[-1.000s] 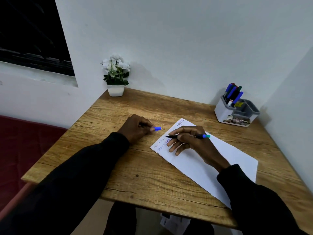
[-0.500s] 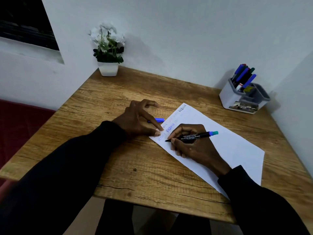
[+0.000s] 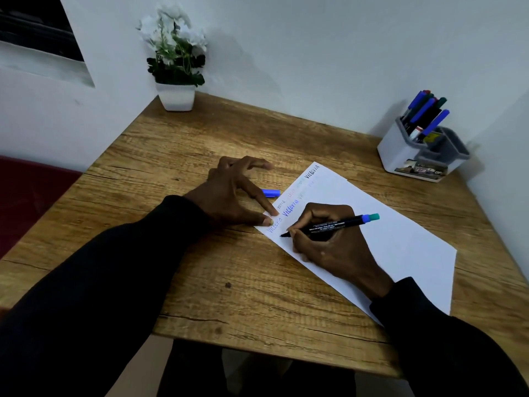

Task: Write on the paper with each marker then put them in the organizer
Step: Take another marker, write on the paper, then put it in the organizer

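Observation:
A white paper [image 3: 400, 242] lies slanted on the wooden table [image 3: 200, 144], with several coloured words written near its left end. My right hand [image 3: 329, 239] grips a black marker [image 3: 335, 224] with a blue and teal end, its tip touching the paper's near-left edge. My left hand [image 3: 234, 193] rests with fingers spread, fingertips pressing the paper's left corner. A blue marker cap [image 3: 271, 193] lies on the table just beyond those fingers. The white and grey organizer [image 3: 400, 156] stands at the far right with several markers [image 3: 423, 113] upright in it.
A white pot of white flowers [image 3: 176, 67] stands at the table's far left corner by the wall. Walls close the far and right sides. A dark red surface [image 3: 25, 196] lies left of the table.
My left hand let the blue cap down and spread its fingers onto the paper's corner. My right hand lowered the marker tip to the paper. The view has tilted down and closer.

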